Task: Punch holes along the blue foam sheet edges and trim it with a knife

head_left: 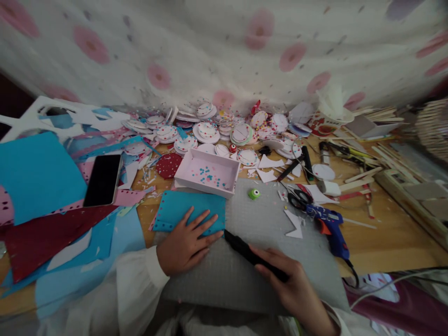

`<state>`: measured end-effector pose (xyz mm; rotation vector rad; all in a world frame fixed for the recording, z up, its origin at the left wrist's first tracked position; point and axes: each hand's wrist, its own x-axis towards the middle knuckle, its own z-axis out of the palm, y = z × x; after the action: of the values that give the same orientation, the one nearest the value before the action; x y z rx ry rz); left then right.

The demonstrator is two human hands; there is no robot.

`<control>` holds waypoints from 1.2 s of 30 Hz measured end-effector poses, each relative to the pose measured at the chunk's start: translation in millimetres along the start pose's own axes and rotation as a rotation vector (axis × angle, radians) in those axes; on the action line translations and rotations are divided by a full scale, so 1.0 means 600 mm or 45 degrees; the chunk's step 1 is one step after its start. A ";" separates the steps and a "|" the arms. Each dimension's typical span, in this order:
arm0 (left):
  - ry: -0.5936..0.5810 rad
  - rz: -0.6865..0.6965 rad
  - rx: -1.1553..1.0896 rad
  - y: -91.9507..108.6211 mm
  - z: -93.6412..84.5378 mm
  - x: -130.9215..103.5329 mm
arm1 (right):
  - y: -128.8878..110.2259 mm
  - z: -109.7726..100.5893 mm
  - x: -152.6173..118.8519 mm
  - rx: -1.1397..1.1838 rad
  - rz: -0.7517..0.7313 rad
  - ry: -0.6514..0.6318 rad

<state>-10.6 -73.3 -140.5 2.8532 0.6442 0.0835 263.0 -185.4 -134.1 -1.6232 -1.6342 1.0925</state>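
My left hand (pixel 184 245) lies flat with its fingers spread, pressing on a blue sheet (pixel 175 207) that has rows of small holes along its edges. In my right hand (pixel 289 273) is a black utility knife (pixel 245 249), gripped along its handle. The knife's tip touches or nearly touches the sheet's lower right corner, close to my left fingertips. Both sheet and knife are over a grey cutting mat (pixel 206 284). Just behind the sheet stands a shallow white box (pixel 213 186) with blue and pink paper dots inside. A small green craft punch (pixel 254 193) sits to its right.
Many layered paper discs (pixel 206 133) crowd the back. A phone (pixel 103 179) and coloured sheets (pixel 38 172) lie at left. On the right are scissors (pixel 299 199), a blue glue gun (pixel 331 228) with its cord, wooden sticks (pixel 362 177) and a paper tub (pixel 327 121).
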 end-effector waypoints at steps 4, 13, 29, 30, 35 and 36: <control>-0.005 -0.001 -0.008 0.001 0.000 0.001 | 0.003 0.000 -0.004 -0.019 0.004 0.022; 0.030 0.005 -0.021 -0.001 0.006 -0.001 | -0.008 0.001 -0.009 -0.079 -0.053 0.076; -0.059 -0.831 -0.581 0.032 -0.101 -0.041 | 0.008 -0.046 -0.022 0.074 -0.017 0.219; -0.003 -0.920 -0.774 0.031 -0.096 -0.040 | 0.007 -0.041 -0.019 0.100 -0.025 0.199; 0.327 -1.227 -1.342 0.018 -0.030 -0.022 | 0.014 -0.026 -0.012 0.098 -0.084 0.166; 0.356 -1.240 -1.356 0.018 -0.021 -0.019 | 0.017 -0.024 -0.012 0.083 -0.091 0.161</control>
<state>-17.7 -85.3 -126.1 1.3478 1.4125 0.4839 281.1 -191.1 -134.5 -1.5476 -1.5463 0.9768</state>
